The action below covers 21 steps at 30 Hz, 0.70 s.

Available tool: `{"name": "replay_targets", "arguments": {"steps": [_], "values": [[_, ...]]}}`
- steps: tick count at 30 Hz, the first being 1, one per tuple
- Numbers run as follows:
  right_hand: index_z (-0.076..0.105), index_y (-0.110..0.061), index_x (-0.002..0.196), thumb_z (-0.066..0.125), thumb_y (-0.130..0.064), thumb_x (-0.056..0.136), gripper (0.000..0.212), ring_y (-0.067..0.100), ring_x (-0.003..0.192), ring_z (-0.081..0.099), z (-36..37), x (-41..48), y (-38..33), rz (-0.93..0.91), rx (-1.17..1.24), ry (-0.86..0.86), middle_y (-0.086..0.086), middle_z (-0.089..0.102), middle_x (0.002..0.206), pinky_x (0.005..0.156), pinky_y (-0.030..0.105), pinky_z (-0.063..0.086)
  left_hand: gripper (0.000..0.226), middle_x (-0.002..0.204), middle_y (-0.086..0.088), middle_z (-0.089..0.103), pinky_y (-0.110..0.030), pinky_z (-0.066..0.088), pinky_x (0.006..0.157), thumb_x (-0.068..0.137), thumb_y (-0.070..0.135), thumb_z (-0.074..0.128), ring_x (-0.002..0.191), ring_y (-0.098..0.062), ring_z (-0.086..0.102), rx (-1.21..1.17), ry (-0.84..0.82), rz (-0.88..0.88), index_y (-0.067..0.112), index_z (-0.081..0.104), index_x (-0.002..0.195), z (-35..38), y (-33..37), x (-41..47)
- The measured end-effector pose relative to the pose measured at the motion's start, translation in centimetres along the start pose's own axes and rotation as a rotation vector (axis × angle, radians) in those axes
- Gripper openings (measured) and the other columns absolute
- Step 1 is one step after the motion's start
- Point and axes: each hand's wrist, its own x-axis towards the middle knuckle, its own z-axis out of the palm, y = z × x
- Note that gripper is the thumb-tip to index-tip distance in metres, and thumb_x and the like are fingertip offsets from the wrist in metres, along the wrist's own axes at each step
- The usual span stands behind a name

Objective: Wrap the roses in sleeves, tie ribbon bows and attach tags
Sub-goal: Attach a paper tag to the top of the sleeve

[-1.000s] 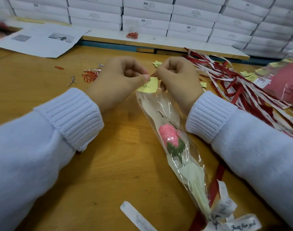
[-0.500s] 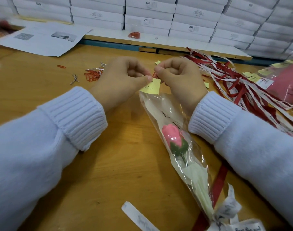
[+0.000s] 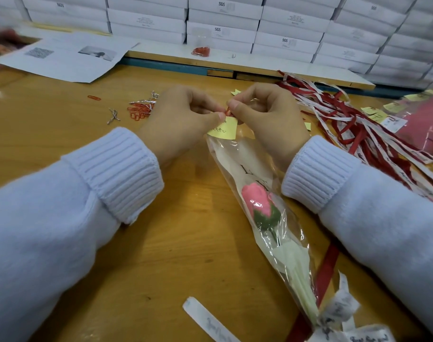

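Between left hand (image 3: 178, 122), right hand (image 3: 269, 119): pinched tag (image 3: 224, 128).

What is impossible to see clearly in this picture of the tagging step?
Head view, red clip: mostly hidden between the fingertips of the left hand and right hand.
Head view, yellow tag: writing too small, top corner under the left thumb.
Head view, ribbon bow: cut off by the bottom edge.

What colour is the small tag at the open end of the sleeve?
The tag is pale yellow with dark handwriting; the head view shows it.
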Motion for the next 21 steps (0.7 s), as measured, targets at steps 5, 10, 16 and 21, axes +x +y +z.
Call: {"name": "replay_targets", "arguments": {"steps": [5,10,16,21], "values": [[0.070,-0.009,0.083,0.068,-0.010,0.085,0.003,0.010,0.071,0.065,0.02,-0.11,-0.11,-0.003,-0.013,-0.033,0.006,0.070,0.078,0.073,0.024,0.055,0.014,0.084,-0.002,0.072,-0.028,0.057,0.078,0.083,0.017,0.070,0.085,-0.016,0.068,-0.002,0.022,0.008,0.028,0.071,0.075,-0.07,0.07,-0.06],[0.069,-0.009,0.082,0.067,-0.013,0.086,0.005,0.017,0.073,0.061,0.13,-0.30,-0.32,0.007,-0.074,-0.056,0.016,0.069,0.086,0.078,0.033,0.052,0.010,0.084,-0.002,0.071,-0.025,0.057,0.074,0.083,0.018,0.071,0.085,-0.016,0.068,0.008,0.041,0.001,0.027,0.072,0.078,0.00,0.08,-0.11],[0.068,-0.006,0.081,0.065,-0.014,0.086,0.010,0.017,0.069,0.056,0.14,-0.48,-0.42,0.003,-0.120,-0.082,0.024,0.065,0.088,0.074,0.035,0.052,0.012,0.078,0.000,0.071,-0.028,0.058,0.075,0.082,0.018,0.071,0.079,-0.014,0.068,-0.034,0.089,-0.005,0.027,0.071,0.075,-0.12,-0.13,0.04],[0.067,-0.011,0.078,0.064,-0.011,0.087,0.010,0.018,0.073,0.059,-0.13,-0.42,-0.42,-0.008,-0.124,-0.118,0.019,0.066,0.083,0.077,0.034,0.052,0.011,0.082,-0.002,0.071,-0.031,0.057,0.079,0.083,0.018,0.070,0.082,-0.015,0.069,-0.025,0.039,-0.019,0.026,0.071,0.076,-0.25,-0.33,0.13]]}}
